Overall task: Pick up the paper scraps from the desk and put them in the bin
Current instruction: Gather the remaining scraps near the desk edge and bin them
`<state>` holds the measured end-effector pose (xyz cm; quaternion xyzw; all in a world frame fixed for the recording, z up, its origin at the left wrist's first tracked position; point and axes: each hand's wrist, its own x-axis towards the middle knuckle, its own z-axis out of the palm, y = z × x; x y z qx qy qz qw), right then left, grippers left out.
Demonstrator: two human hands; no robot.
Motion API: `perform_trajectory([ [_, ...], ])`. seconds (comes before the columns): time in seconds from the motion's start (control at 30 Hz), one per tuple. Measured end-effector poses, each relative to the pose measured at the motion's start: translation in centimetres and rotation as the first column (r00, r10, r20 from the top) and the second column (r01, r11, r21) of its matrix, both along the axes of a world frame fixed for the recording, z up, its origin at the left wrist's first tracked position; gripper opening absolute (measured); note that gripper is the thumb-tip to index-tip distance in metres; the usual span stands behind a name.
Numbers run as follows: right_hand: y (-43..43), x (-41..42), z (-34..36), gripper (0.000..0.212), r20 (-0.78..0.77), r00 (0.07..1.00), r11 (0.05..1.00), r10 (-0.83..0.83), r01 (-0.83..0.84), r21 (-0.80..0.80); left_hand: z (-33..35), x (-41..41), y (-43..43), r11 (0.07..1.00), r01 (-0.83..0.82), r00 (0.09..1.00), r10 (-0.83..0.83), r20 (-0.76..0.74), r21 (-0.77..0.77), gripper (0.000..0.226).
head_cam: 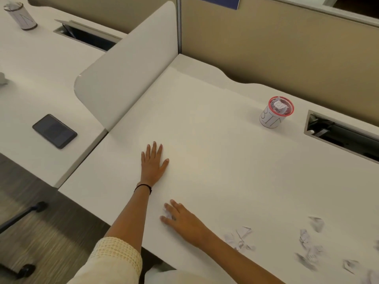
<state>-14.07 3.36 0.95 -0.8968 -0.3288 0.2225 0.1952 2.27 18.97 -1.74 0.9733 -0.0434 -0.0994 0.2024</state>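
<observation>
The left hand (153, 163) is lying flat on the desk (205, 140) at centre frame, fingers slightly spread. The right hand (181, 221) is covering one paper scrap (167, 212) (pinching or not, too blurred to tell). More scraps (240, 237) are lying at lower right, the bin (273, 116) is standing at upper right, and a phone (54, 131) is lying at left.

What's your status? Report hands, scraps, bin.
Left hand flat on desk, open. Right hand over one scrap, grip unclear. More scraps near right; bin upright, nothing between.
</observation>
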Motion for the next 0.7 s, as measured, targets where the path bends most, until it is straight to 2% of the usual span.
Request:
perform_trajectory([
  [0.07,-0.8,0.1,0.2,0.048,-0.071,0.997,1.0,-0.009,0.011,0.02,0.0,-0.8,-1.2,1.0,-0.002,1.0,0.002,-0.007,0.004,0.065],
  [0.17,-3.3,0.5,0.7,0.044,-0.191,0.975,0.992,-0.117,0.125,0.032,-0.1,-1.7,-3.6,0.999,0.043,0.999,-0.043,-0.005,0.012,0.065],
  [0.23,-5.4,0.8,0.7,0.044,-0.177,0.967,0.982,-0.182,0.186,0.008,-0.1,-2.2,-5.2,0.998,0.069,0.998,-0.069,0.006,0.012,0.064],
  [0.37,-9.6,1.6,1.1,0.041,-0.207,0.897,0.915,-0.392,0.404,0.018,-0.1,-3.1,-8.7,0.995,0.094,0.995,-0.093,0.043,-0.032,0.061],
  [0.47,-12.9,2.3,0.5,0.04,-0.148,0.881,0.888,-0.449,0.459,0.04,-0.3,-4.0,-11.6,0.992,0.12,0.99,-0.117,0.075,-0.029,0.06],
  [0.53,-15.0,2.5,0.4,0.038,0.042,0.886,0.886,-0.462,0.459,0.065,-0.6,-4.5,-12.7,0.988,0.153,0.984,-0.154,0.09,0.021,0.059],
  [0.6,-16.8,2.9,0.4,0.037,0.123,0.844,0.852,-0.523,0.52,0.055,-0.5,-4.6,-13.0,0.988,0.151,0.982,-0.155,0.105,0.039,0.06],
  [0.7,-19.3,3.8,0.4,0.036,0.12,0.772,0.78,-0.624,0.624,0.048,-0.1,-4.6,-13.2,0.991,0.132,0.981,-0.132,0.138,0.014,0.065],
])
